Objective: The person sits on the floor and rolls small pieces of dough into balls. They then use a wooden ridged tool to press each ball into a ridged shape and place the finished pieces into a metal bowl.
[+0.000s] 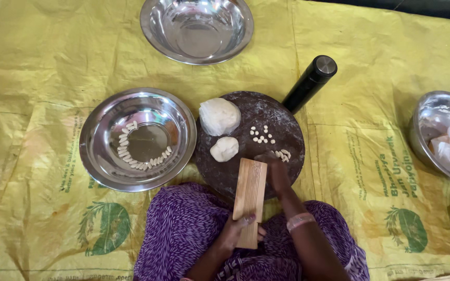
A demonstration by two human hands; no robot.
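Looking down, I see left hand [239,229] gripping lower end of ridged wooden board [250,200]. Board's long axis runs away from lap, far end resting on round dark slab [256,112]. Right hand [277,171], forearm angled forward, fingers curled, presses just beside board's top; what it pinches I cannot tell. Small dough pieces [262,134] lie beyond right hand; two dough lumps [220,117] beyond board.

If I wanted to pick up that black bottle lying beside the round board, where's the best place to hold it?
Probably around the middle of the black bottle, wrapping fingers across its width from above. It lies on its side on the yellow sheet, slanted, silver cap end pointing away from the round board. Its lower end touches or tucks behind the board, so the free middle gives the clearest hold.
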